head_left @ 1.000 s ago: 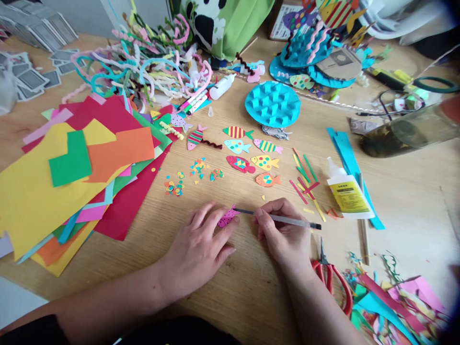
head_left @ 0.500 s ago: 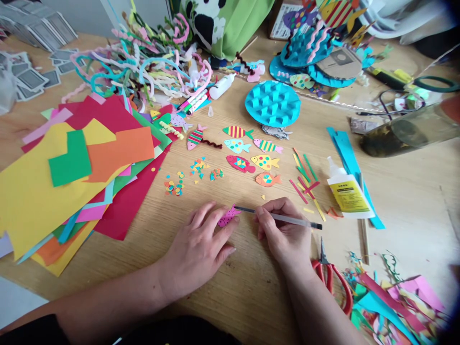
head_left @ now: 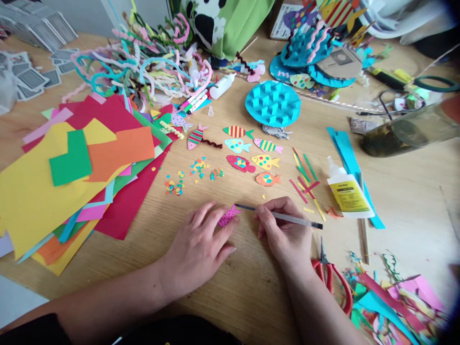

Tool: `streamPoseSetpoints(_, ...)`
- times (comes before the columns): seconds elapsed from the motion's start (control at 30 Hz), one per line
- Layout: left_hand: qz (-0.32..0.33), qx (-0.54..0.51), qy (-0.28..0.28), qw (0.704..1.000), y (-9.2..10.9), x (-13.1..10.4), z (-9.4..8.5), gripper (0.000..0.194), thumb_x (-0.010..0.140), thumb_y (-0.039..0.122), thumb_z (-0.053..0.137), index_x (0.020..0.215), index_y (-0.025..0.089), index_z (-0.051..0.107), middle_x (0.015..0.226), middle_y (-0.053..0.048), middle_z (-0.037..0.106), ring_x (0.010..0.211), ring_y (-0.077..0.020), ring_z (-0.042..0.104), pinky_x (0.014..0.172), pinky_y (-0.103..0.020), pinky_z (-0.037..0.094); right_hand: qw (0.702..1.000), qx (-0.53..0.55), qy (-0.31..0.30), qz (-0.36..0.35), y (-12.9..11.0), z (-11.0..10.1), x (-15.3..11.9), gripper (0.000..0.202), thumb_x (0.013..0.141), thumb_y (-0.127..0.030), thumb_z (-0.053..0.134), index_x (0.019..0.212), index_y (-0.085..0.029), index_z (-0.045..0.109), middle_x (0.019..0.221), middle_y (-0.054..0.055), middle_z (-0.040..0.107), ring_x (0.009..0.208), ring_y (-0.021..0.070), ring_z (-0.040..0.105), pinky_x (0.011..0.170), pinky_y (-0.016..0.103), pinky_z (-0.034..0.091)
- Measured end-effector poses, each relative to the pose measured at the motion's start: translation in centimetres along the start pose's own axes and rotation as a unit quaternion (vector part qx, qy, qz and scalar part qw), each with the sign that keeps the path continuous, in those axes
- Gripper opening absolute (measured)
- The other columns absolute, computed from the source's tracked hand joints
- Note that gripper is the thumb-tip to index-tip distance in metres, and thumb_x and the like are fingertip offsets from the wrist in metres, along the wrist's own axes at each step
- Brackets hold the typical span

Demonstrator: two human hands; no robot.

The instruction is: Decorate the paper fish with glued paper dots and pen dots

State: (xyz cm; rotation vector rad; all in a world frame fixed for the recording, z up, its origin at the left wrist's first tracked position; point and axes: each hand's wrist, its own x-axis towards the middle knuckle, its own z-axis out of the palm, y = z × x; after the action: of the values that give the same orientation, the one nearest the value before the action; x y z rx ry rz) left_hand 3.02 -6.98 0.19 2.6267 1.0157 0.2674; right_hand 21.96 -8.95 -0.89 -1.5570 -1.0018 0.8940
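Note:
A small magenta paper fish (head_left: 228,216) with dark dots lies on the wooden table. My left hand (head_left: 201,244) rests flat with its fingers spread, fingertips on the fish's edges. Pinched in my right hand (head_left: 283,230) is a thin pen (head_left: 296,220), its dark tip at the fish's tail. Above the hands lie several decorated paper fish, among them an orange one (head_left: 268,179), a yellow one (head_left: 265,162) and a red one (head_left: 240,164). Tiny paper dots (head_left: 174,184) and triangles (head_left: 199,166) sit in small piles.
Stacked coloured paper (head_left: 43,177) is at left, pipe cleaners (head_left: 143,72) behind it. A blue textured disc (head_left: 273,103) stands at the back. On the right are a glue bottle (head_left: 349,194), red-handled scissors (head_left: 330,275), paper scraps (head_left: 391,306) and a jar (head_left: 406,129).
The pen tip has shifted very slightly along the fish's tail. My left hand has stayed in place.

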Motion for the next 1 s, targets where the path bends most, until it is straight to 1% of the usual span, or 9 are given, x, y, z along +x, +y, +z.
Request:
streamPoseSetpoints(0.3, 0.003, -0.002, -0.002, 1.0, -0.01, -0.04, -0.08, 0.045, 0.09, 0.03, 0.062, 0.133, 0.02, 0.053, 0.136, -0.01, 0.048, 0.13, -0.0318, 0.036, 0.107, -0.052, 0.042, 1.0, 0.008, 0.011, 0.002, -0.21, 0.1, 0.11, 0.021, 0.084, -0.033, 0.067, 0.073, -0.019, 0.055, 0.052, -0.004, 0.057, 0.035, 0.0082, 0.047, 0.033, 0.02, 0.035)
streamPoseSetpoints(0.53, 0.003, -0.005, -0.006, 1.0, 0.07, 0.05, -0.17, 0.043, 0.09, 0.029, 0.061, 0.131, 0.019, 0.054, 0.137, -0.01, 0.048, 0.13, -0.032, 0.037, 0.107, -0.051, 0.041, 1.0, -0.018, -0.021, -0.003, -0.23, -0.2, -0.1, 0.021, 0.085, -0.032, 0.064, 0.071, -0.019, 0.055, 0.052, -0.003, 0.057, 0.037, 0.0086, 0.046, 0.036, 0.021, 0.034)
streamPoseSetpoints(0.77, 0.0, -0.009, -0.003, 1.0, 0.05, 0.04, -0.08, 0.043, 0.089, 0.029, 0.063, 0.131, 0.02, 0.054, 0.136, -0.01, 0.049, 0.13, -0.032, 0.038, 0.107, -0.051, 0.042, 0.999, -0.024, -0.031, -0.006, -0.11, -0.19, -0.04, 0.019, 0.085, -0.03, 0.063, 0.072, -0.019, 0.055, 0.054, -0.003, 0.057, 0.038, 0.0088, 0.046, 0.037, 0.022, 0.033)
streamPoseSetpoints(1.0, 0.001, -0.006, -0.002, 1.0, 0.06, 0.05, -0.07, 0.044, 0.089, 0.029, 0.063, 0.131, 0.02, 0.054, 0.136, -0.01, 0.049, 0.13, -0.0324, 0.038, 0.106, -0.051, 0.042, 0.999, -0.021, -0.024, 0.002, -0.03, -0.15, -0.02, 0.02, 0.084, -0.031, 0.064, 0.071, -0.02, 0.054, 0.053, -0.003, 0.057, 0.038, 0.0087, 0.046, 0.037, 0.022, 0.033)
